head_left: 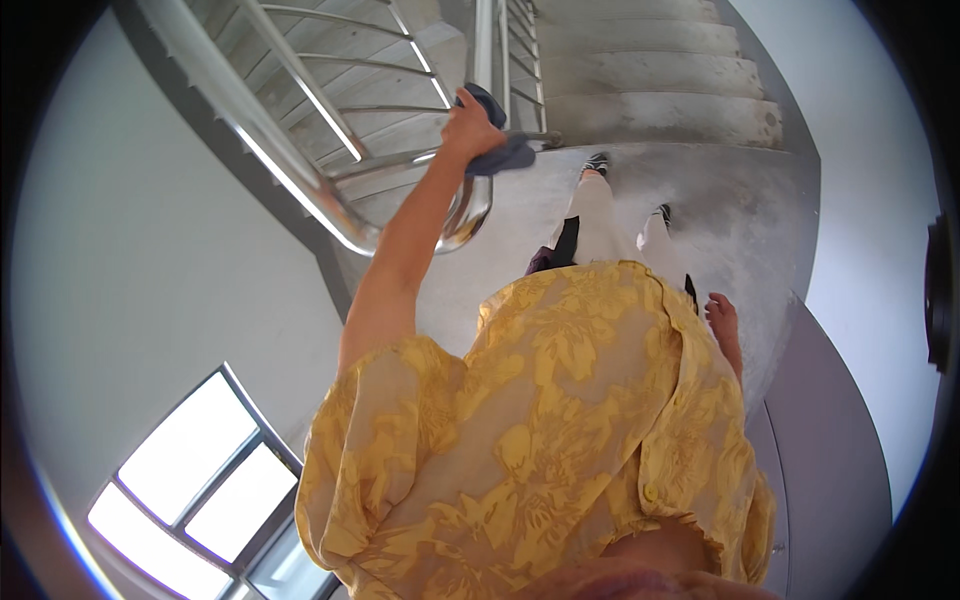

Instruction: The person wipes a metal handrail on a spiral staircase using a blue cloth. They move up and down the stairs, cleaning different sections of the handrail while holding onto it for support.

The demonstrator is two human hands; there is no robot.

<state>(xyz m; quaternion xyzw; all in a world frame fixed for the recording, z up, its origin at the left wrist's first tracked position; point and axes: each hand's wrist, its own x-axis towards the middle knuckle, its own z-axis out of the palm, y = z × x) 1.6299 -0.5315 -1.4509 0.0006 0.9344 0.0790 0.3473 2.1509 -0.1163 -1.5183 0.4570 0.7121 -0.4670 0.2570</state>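
Note:
My left hand [471, 129] is closed on a dark blue-grey cloth [510, 156], which wraps over the polished metal handrail [484, 52] near its curved end. Part of the cloth hangs out to the right of the fingers. At my right side, my right hand [722, 313] hangs down beside my hip, fingers loosely curled, touching nothing that I can see. A dark purplish item [541, 259] shows at my left hip, partly hidden by the yellow patterned shirt.
I stand on a concrete landing [720, 195]. Concrete steps [652, 67] lie ahead, and another flight [397, 45] is behind the metal railing on the left. A window [202, 450] is at lower left, a grey door [817, 450] at lower right.

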